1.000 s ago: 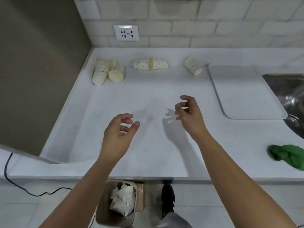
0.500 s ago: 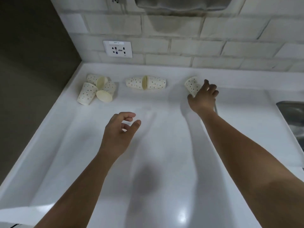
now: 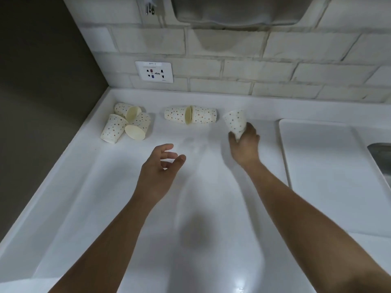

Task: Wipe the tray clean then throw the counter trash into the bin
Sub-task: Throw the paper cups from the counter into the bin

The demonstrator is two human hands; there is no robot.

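Observation:
My right hand (image 3: pixel 244 144) grips a dotted paper cup (image 3: pixel 235 121) by its rim end, base pointing up and away, just above the white counter (image 3: pixel 105 197). Two more dotted cups (image 3: pixel 190 115) lie mouth to mouth at the back middle. Three cups (image 3: pixel 127 125) lie in a heap at the back left. My left hand (image 3: pixel 160 166) hovers over the counter with fingers loosely curled and holds nothing. The white tray (image 3: pixel 330 166) lies flat to the right of my right hand.
A wall socket (image 3: pixel 154 72) sits on the tiled wall above the cups. A dark wall (image 3: pixel 42 81) borders the counter on the left. The steel sink's edge (image 3: pixel 380 157) shows at the far right.
My right hand has closed round the lone cup near the tray and lifted it, tipping its base upward. The camera has leaned in closer. My left hand has barely moved.

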